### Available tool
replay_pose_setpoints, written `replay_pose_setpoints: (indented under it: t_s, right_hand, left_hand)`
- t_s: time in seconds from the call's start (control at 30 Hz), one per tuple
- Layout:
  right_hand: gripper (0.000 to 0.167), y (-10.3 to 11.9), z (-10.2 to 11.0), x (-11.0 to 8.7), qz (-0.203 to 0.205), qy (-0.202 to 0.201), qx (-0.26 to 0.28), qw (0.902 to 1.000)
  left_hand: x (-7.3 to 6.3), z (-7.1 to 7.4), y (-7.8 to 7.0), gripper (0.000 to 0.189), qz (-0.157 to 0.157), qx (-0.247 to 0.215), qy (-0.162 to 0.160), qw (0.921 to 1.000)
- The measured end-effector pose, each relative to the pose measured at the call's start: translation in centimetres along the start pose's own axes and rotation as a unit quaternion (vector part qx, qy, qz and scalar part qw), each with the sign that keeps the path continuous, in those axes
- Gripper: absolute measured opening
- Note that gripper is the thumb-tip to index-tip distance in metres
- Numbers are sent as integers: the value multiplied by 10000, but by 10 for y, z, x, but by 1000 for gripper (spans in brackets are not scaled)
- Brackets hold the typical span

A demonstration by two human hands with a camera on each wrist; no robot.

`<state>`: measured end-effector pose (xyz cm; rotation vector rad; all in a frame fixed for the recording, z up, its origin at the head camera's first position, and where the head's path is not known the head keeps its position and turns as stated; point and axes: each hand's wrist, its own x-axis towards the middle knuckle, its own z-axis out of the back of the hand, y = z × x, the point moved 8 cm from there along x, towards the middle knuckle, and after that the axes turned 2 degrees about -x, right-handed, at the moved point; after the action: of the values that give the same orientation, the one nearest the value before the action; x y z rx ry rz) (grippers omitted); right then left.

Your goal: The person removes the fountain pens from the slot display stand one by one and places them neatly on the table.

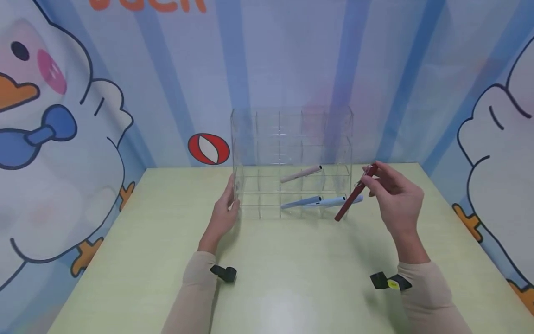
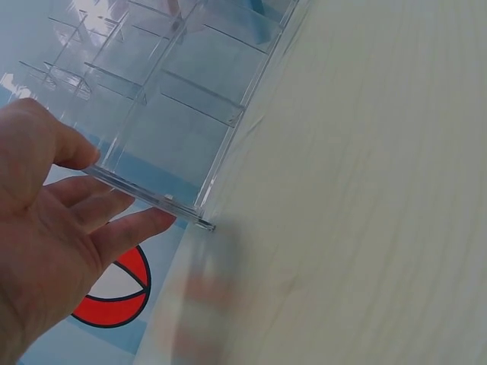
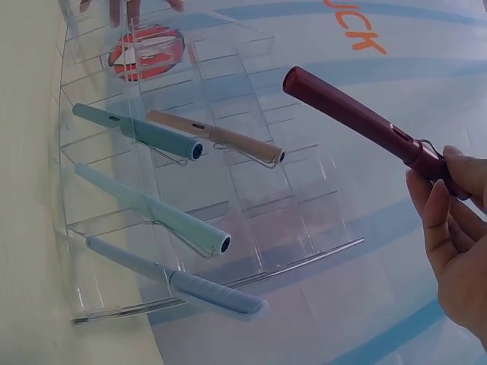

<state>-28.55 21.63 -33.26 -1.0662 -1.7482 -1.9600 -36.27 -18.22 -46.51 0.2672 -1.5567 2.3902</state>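
Note:
My left hand (image 1: 223,215) grips the left side panel of a clear acrylic rack (image 2: 163,202), thumb on one face and fingers on the other. In my right hand (image 1: 400,199) a dark red pen (image 3: 350,114) is pinched near its clip end, its other end slanting down to the left. That pen overlaps the rack's lower right corner in the head view. Along the bottom row lie a blue pen (image 3: 141,131), a pale blue pen (image 3: 148,205) and a grey-blue pen (image 3: 221,295). One row higher sits a pinkish pen (image 3: 221,137).
The rack stands at the back of a pale wooden table (image 1: 283,278), close to a blue striped backdrop (image 1: 288,60) printed with cartoon ducks. Thin clear dividers split the rack into many small compartments. Each wrist wears a black strap-mounted device (image 1: 392,281).

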Motion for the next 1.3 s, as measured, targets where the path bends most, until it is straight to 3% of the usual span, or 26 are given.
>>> replay_pose_setpoints:
  t_s: [0.23,0.5,0.6,0.83,1.1,1.3]
  right_hand:
    - [39,6,2,3,-240,235,567,9978]
    - [42,3,-4,-3,-635,661,1423,9856]
    - [43,1,-6,-5,-683,830,1309,9856]
    - [43,-5,-21,-10,-873,1362,313,9863]
    - [48,-25,-40,-20,-1743,1657,285,9702]
    - [51,-34,-54,-29,-2318,1979,386,9517]
  left_hand:
    - [-1,0,2,76,64,-19,-42,10000]
    - [-4,-3,3,76,84,-61,19,9999]
    - [-4,-4,2,76,48,-57,55,10000]
    - [0,-2,1,75,-15,-43,10,10000]
    - [3,1,1,74,37,42,0,10000]
    - [2,0,2,74,38,33,-16,10000]
